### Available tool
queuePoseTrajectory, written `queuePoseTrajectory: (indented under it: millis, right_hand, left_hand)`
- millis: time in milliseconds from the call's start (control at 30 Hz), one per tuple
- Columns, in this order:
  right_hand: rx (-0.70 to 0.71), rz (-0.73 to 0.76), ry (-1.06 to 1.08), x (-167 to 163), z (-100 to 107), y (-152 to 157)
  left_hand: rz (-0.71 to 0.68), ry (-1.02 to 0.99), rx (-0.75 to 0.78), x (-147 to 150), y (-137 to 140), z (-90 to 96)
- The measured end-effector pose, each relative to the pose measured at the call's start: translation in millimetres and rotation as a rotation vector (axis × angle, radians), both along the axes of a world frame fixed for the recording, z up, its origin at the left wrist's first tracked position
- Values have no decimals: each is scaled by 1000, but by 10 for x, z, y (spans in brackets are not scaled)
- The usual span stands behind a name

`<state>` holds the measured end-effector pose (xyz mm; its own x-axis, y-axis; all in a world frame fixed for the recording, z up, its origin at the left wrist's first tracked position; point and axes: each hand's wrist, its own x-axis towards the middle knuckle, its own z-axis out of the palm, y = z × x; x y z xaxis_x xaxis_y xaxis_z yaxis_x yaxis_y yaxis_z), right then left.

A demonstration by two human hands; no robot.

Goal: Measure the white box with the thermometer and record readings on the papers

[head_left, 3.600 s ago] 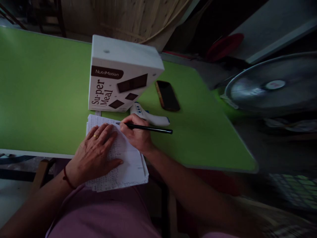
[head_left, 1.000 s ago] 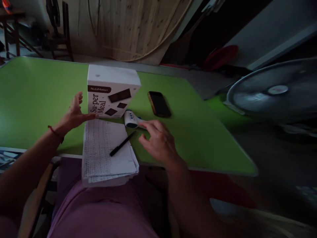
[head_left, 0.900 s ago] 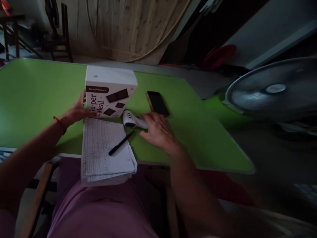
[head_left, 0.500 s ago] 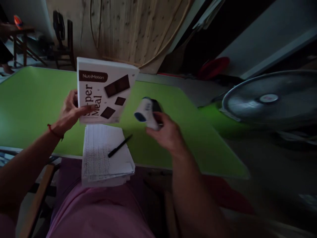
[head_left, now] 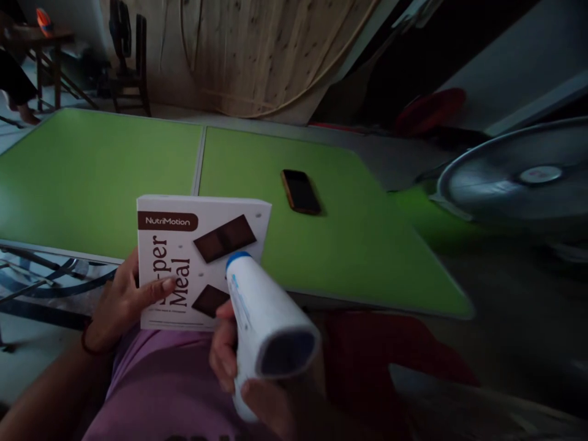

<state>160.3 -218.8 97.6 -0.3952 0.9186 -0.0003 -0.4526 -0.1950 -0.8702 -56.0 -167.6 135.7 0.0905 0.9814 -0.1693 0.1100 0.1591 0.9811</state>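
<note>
White carton (head_left: 204, 264) now lifted: my left fingers (head_left: 157, 291) clamp it, my right fingers (head_left: 224, 355) the handheld device (head_left: 263, 312) before it, neither free.

Likely a home: wooden chair (head_left: 141, 49), green table (head_left: 344, 257)

Green table (head_left: 367, 257) and surroundings, from where I stand.
On the green table: phone (head_left: 301, 192), dark face up, orange-edged. Behind it: wooden panel (head_left: 275, 55); dark chair (head_left: 141, 61). Past its far left corner: orange object (head_left: 44, 23) on a brown stand (head_left: 50, 38). Off its right end: large round metallic piece (head_left: 514, 177), pale center; red round item (head_left: 432, 112).
</note>
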Motion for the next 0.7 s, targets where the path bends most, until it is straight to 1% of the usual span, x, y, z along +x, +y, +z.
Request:
queuePoseTrajectory:
  millis: [100, 200, 267, 367, 500, 600, 700]
  right_hand:
    - [-12, -22, 102, -122, 81, 13]
    - [-3, 37, 171, -195, 165, 78]
    - [-22, 25, 158, -222, 211, 103]
    - [-76, -44, 101, -245, 256, 101]
    - [-49, -41, 121, -272, 251, 84]
    - [-81, -63, 120, -275, 251, 77]
    - [-104, -47, 103, -264, 270, 76]
  left_hand:
    - [-18, -5, -5, -24, 22, -45]
    - [-41, -27, 19, -14, 43, -97]
    - [-45, -41, 35, 12, 48, -108]
    - [-44, -25, 64, 54, 51, -90]
    - [-63, -20, 85, 70, 63, -79]
    - [-78, -48, 87, 62, 73, -92]
    - [-99, -58, 99, 60, 76, -94]
